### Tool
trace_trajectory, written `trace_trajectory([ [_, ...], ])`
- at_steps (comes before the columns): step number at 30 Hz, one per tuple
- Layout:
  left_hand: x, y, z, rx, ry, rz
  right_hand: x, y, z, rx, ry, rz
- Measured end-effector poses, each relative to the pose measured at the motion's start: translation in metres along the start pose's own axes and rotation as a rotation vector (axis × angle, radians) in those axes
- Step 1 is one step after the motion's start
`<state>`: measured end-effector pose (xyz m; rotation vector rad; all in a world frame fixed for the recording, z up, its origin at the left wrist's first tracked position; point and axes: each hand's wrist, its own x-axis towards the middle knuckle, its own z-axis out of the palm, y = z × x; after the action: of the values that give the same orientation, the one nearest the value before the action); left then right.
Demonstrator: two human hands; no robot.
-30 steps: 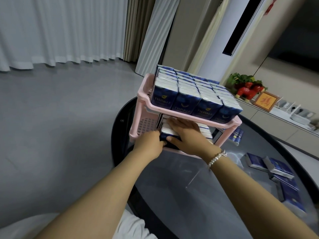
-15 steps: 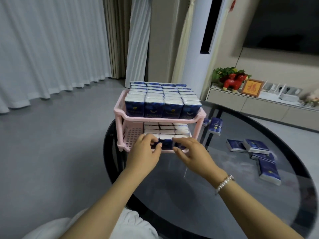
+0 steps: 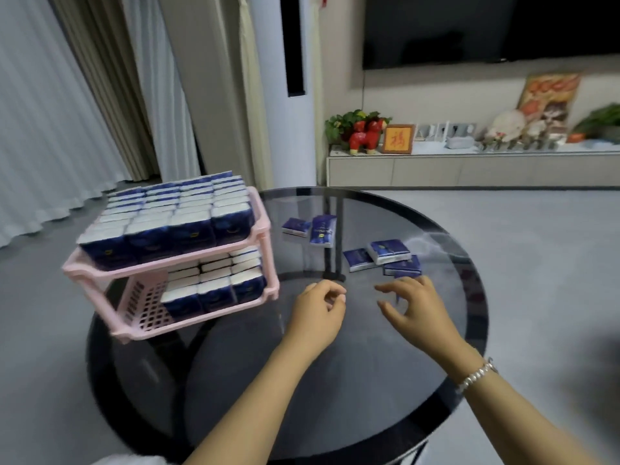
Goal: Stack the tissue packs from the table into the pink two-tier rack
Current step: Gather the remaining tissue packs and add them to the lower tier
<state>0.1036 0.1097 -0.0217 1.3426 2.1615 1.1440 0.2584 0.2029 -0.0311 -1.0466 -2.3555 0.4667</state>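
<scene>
A round dark glass table (image 3: 335, 380) holds a pink rack (image 3: 258, 213) at nine o'clock, both tiers filled with blue tissue packs (image 3: 161, 226). Loose packs (image 3: 385, 253) lie on the glass at one o'clock. Both hands hover over the table's middle, holding nothing: left hand (image 3: 315, 313) with fingers loosely curled, right hand (image 3: 416, 307) with fingers spread, just short of the nearest loose packs.

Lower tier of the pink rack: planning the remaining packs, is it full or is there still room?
Not full. The lower tier shows bare pink grid left of its tissue packs.
</scene>
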Motion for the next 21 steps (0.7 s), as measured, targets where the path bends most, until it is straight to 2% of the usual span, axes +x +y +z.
trace_trajectory([
  [5, 0.021, 0.016, 0.051, -0.053, -0.079, -0.048, 0.002, 0.04, -0.006, 0.029, 0.073, 0.143],
  [9, 0.036, 0.024, 0.078, -0.17, -0.165, -0.134, 0.01, 0.055, -0.004, 0.16, 0.025, 0.29],
  [13, 0.046, 0.03, 0.092, -0.247, -0.201, -0.184, 0.015, 0.059, 0.001, 0.219, -0.006, 0.34],
  [18, 0.051, 0.019, 0.095, -0.365, -0.083, -0.182, 0.018, 0.055, 0.006, 0.516, 0.056, 0.439],
  [21, 0.054, 0.014, 0.09, -0.522, -0.003, -0.278, 0.025, 0.044, 0.007, 0.674, 0.047, 0.449],
])
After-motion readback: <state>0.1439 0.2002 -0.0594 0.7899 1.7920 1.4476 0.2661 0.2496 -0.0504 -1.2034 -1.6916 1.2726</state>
